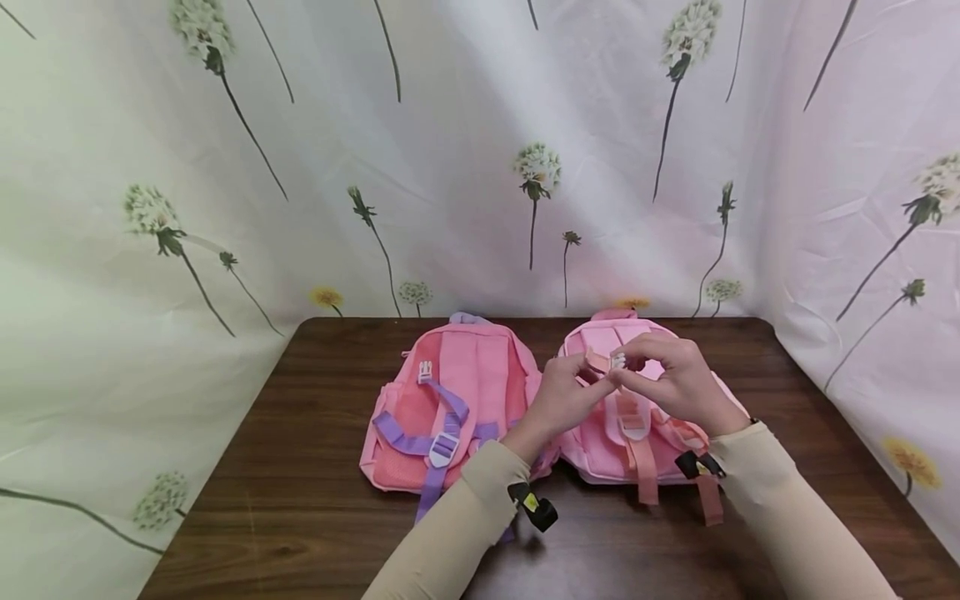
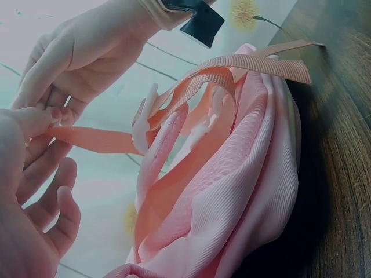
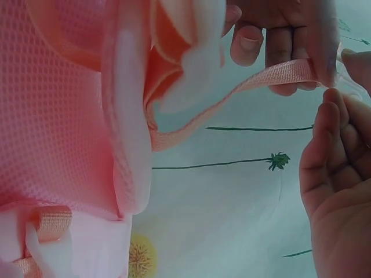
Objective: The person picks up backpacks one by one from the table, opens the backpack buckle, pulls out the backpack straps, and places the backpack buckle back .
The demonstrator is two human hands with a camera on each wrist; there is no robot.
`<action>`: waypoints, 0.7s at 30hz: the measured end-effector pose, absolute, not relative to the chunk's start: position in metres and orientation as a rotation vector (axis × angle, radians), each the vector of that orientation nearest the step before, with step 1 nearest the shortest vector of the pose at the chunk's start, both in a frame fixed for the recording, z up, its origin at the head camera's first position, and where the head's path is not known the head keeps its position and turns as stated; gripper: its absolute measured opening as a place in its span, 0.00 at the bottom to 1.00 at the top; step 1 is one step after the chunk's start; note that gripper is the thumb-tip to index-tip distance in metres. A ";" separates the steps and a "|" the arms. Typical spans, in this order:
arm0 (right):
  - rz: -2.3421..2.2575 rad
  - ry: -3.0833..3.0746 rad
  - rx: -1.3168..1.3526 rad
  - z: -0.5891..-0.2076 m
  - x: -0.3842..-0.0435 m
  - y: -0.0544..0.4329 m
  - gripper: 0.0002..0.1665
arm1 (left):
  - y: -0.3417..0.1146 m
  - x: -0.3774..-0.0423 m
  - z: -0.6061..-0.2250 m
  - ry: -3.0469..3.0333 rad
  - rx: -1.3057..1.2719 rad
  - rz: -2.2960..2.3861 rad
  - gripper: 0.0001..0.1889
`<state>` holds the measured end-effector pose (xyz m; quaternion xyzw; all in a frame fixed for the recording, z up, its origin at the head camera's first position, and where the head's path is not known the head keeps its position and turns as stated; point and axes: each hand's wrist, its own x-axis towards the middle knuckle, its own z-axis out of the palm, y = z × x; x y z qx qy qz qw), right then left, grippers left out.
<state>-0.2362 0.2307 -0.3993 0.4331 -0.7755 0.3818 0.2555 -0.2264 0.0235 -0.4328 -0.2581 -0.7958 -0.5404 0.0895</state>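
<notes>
A light pink backpack (image 1: 588,454) with peach straps lies at the right of the table, its strap side up. Above it, a peach webbing strap (image 2: 104,140) stretches from the bag up to both hands. My left hand (image 1: 561,393) pinches this strap near its end between thumb and fingers. My right hand (image 1: 681,382) grips the small white buckle (image 1: 618,361) at the strap's end, and its fingertips meet those of the left. In both wrist views the fingers mostly hide the buckle. A white strap adjuster (image 1: 633,427) sits lower on the bag.
A darker pink backpack (image 1: 457,346) with purple straps (image 1: 405,435) lies close on the left, its white buckle (image 1: 425,371) loose on top. Both bags rest on a dark wooden table (image 1: 300,467). A flower-printed curtain (image 1: 465,208) hangs behind and at the sides.
</notes>
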 end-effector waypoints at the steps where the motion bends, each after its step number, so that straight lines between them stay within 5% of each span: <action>1: 1.041 -2.102 1.174 -0.399 -0.236 0.230 0.24 | 0.023 -0.227 -0.433 -2.364 -0.765 -1.616 0.10; 21: 1.174 -2.117 1.078 -0.397 -0.234 0.234 0.22 | 0.024 -0.232 -0.428 -2.308 -0.903 -1.588 0.09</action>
